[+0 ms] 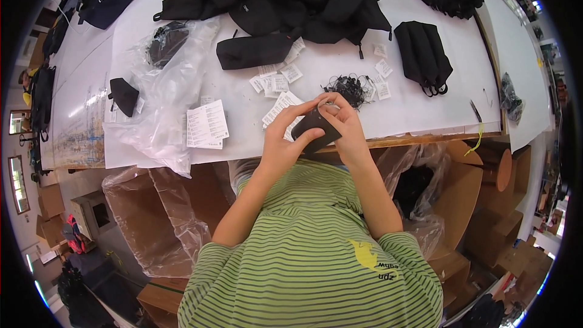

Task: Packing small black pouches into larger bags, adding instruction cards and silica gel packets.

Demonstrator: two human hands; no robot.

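Above the table's near edge, my left hand (283,138) is closed around a small stack of black card tags (313,135), its thumb lying across their face. My right hand (344,123) grips the upper right edge of the same tags, fingertips pinched together. Whether a string lies in that pinch is too small to tell. Just beyond the right hand is a tangle of black strings (351,90) with small white labels. White printed sheets (280,108) lie partly behind my left hand, and another stack of printed sheets (206,125) rests farther left.
Black fabric pouches (291,9) are heaped at the back. Another black bundle (423,58) lies right. A clear plastic bag (161,103) and a small black pouch (124,96) are left. Thread snips (475,111) lie near the right edge. Lined cardboard boxes (164,218) stand below.
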